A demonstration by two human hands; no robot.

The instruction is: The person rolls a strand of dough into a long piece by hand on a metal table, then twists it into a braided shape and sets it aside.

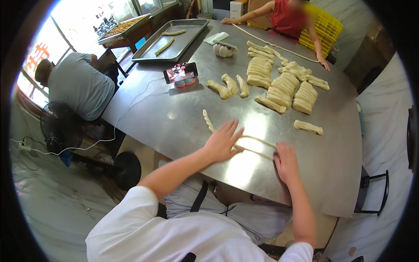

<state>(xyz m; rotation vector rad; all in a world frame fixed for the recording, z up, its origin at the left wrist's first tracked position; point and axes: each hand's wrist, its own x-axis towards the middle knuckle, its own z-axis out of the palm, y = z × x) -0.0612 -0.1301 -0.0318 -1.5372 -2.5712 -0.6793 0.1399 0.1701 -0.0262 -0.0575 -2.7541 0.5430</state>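
Note:
A thin dough rope (257,153) lies doubled on the steel table, its two strands running side by side between my hands. My left hand (221,142) rests flat over the left part of the rope, fingers stretched and spread. Over the right part lies my right hand (286,161), fingers extended close together and slightly blurred. The rope's parts under both palms are hidden. A short twisted dough piece (207,118) shows just beyond my left hand; whether it touches the hand cannot be told. A single dough strip (308,127) lies to the right, past my right hand.
Stacked dough strips (260,70) cover the table (183,126) farther back. A phone (180,73) on a stand trails a white cable leftward. A metal tray (192,32) holds two twists. Across the table, a person in red (286,17) handles a long dough rope (277,46). Another person sits left.

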